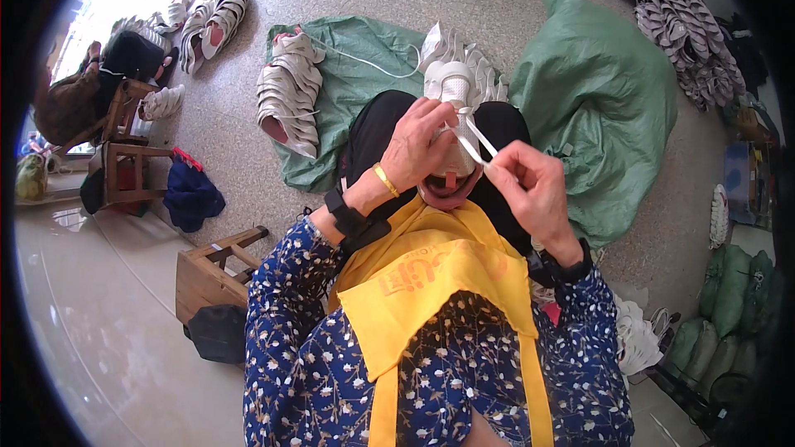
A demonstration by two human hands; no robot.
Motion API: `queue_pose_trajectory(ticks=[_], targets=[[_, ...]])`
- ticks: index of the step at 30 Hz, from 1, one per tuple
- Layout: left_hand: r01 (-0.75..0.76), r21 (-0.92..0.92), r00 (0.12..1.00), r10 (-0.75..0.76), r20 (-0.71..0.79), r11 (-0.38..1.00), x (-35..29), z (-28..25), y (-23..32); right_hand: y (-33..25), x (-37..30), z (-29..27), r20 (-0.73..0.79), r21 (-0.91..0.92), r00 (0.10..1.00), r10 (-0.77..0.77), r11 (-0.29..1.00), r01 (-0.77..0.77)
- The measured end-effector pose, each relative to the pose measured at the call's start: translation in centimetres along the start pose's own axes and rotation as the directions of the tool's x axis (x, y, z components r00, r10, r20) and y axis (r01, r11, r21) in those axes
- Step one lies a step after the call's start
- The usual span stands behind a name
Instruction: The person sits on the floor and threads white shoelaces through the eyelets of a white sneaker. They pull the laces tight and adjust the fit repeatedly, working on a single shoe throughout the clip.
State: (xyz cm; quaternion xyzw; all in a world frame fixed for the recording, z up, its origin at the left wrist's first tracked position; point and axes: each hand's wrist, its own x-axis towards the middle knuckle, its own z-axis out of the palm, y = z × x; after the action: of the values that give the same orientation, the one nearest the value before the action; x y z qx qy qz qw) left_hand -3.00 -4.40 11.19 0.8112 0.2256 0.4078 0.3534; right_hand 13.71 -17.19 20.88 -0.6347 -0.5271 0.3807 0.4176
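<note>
A white sneaker (455, 83) with a pinkish inner lining rests between my knees, its toe pointing away from me. My left hand (414, 145) bends over the left side of its lacing, thumb and fingers pinched together on the white shoelace. Over to the right, my right hand (532, 190) pinches the free part of the shoelace (478, 142), which is drawn taut from the eyelets. Part of the tongue and lacing is hidden behind my left fingers. A yellow apron (439, 261) covers my lap just below the shoe's heel.
White shoe uppers (290, 91) lie stacked on a green sack (352, 41) at the left; more sit beyond the sneaker. A bulging green sack (592, 116) lies at the right. A wooden stool (211, 273) stands left of me. Bundled uppers (683, 37) are piled far right.
</note>
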Motion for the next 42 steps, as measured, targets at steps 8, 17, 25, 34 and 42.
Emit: queue_pose_trajectory(ticks=[8, 17, 25, 34, 42], targets=[[0.317, -0.371, 0.946, -0.317, 0.061, 0.873, 0.6, -0.8, 1.0, 1.2, 4.4, -0.9, 0.021, 0.442, 1.0, -0.02, 0.897, 0.008], [0.484, -0.494, 0.871, -0.451, 0.194, 0.723, 1.0, -0.4, -0.1, 2.0, 8.6, -0.2, -0.061, 0.341, 0.997, 0.05, 0.94, -0.026], [0.405, -0.682, 0.893, -0.423, 0.153, 0.609, 1.9, -0.4, 1.1, 1.5, 10.4, 0.4, -0.046, 0.31, 0.998, 0.052, 0.95, -0.035], [0.445, -0.813, 0.837, -0.499, 0.227, 0.377, 2.0, 0.2, 0.9, 1.0, 10.5, 1.0, -0.028, 0.425, 0.999, 0.046, 0.905, -0.03], [0.468, -0.828, 0.816, -0.51, 0.272, 0.308, 1.7, 0.2, 0.3, 2.7, 8.7, 1.1, -0.026, 0.298, 0.996, 0.084, 0.952, -0.072]])
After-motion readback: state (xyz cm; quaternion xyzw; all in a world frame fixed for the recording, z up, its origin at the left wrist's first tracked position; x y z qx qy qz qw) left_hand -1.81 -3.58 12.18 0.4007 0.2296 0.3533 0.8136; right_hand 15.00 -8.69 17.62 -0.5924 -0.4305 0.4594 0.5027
